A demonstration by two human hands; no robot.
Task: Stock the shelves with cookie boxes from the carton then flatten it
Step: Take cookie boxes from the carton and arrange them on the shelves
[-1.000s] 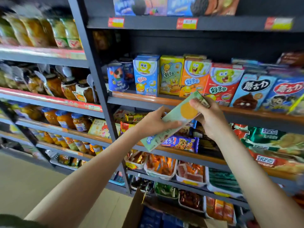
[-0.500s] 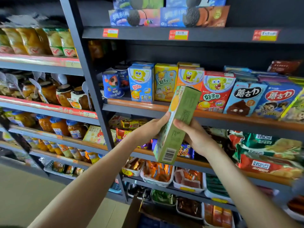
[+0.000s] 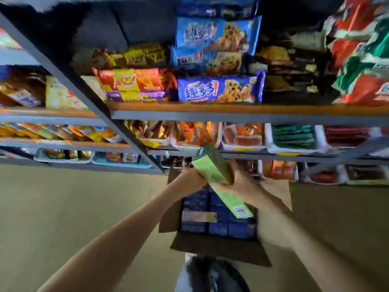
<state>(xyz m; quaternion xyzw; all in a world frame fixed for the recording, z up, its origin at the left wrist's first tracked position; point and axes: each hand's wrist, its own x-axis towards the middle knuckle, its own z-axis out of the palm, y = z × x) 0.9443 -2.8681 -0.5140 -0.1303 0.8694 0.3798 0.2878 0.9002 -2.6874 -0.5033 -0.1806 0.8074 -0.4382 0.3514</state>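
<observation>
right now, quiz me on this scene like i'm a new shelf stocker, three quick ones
1. True or false: the carton on the floor is empty.
2. What does the right hand grip? A) a jar B) a green box C) a blue packet
3. Fill in: the boxes in the carton are mostly ___.
Key: 1 false, boxes lie in it. 2 B. 3 blue.
</observation>
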